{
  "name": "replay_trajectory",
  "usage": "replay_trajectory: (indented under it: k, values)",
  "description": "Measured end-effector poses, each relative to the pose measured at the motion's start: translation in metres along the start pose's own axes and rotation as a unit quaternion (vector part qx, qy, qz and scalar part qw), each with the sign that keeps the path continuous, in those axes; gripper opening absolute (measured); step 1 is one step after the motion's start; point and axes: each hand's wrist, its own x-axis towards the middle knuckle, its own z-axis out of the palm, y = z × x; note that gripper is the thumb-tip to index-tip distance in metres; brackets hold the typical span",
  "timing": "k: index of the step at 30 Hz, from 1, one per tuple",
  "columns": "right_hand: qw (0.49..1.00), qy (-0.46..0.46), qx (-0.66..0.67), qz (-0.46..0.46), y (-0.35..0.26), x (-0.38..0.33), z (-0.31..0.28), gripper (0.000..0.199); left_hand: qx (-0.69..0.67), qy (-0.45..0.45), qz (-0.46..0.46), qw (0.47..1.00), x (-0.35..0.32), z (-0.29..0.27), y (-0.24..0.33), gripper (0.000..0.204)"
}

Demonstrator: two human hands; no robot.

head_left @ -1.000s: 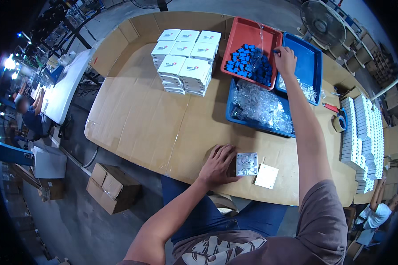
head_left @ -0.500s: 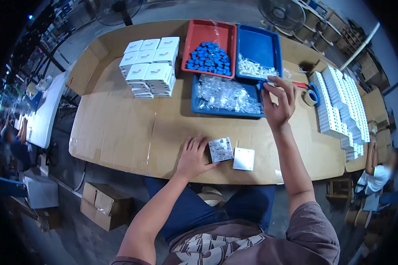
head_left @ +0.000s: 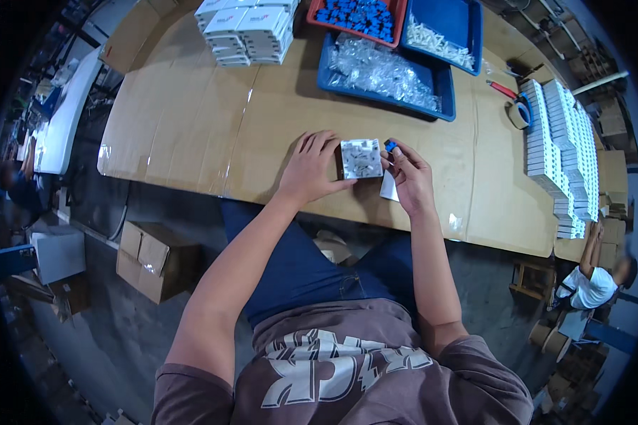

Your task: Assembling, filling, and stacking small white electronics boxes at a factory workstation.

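A small white square box is steadied on the cardboard-covered surface, near its near edge, by the left hand, whose grip is closed against the box's left side. A small blue piece is pinched in the grip of the right hand, just right of the box's far corner. A white card lies partly hidden under the right hand. Farther off, a blue tray of clear bags, a red tray of blue pieces and stacked white boxes are seen.
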Motion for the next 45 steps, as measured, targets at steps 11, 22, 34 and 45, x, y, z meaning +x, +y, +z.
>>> replay_trajectory:
  k: [11, 22, 34, 45]
  values:
    - [1.000, -0.002, 0.014, -0.006, 0.018, 0.005, 0.008, 0.033, 0.003, -0.003, -0.015, 1.000, -0.005, 0.002, 0.000, 0.084]
    - [0.817, -0.111, -0.515, -0.234, 0.022, 0.020, 0.037, 0.037, -0.018, -0.002, -0.032, 0.999, -0.005, 0.002, -0.004, 0.085]
    - [0.703, -0.202, -0.590, -0.341, 0.020, 0.034, 0.043, 0.028, -0.027, -0.006, -0.033, 0.999, -0.006, -0.001, -0.005, 0.087]
    - [0.688, -0.205, -0.584, -0.380, 0.026, 0.043, 0.034, 0.024, -0.036, -0.020, -0.033, 0.999, -0.006, -0.002, -0.006, 0.090]
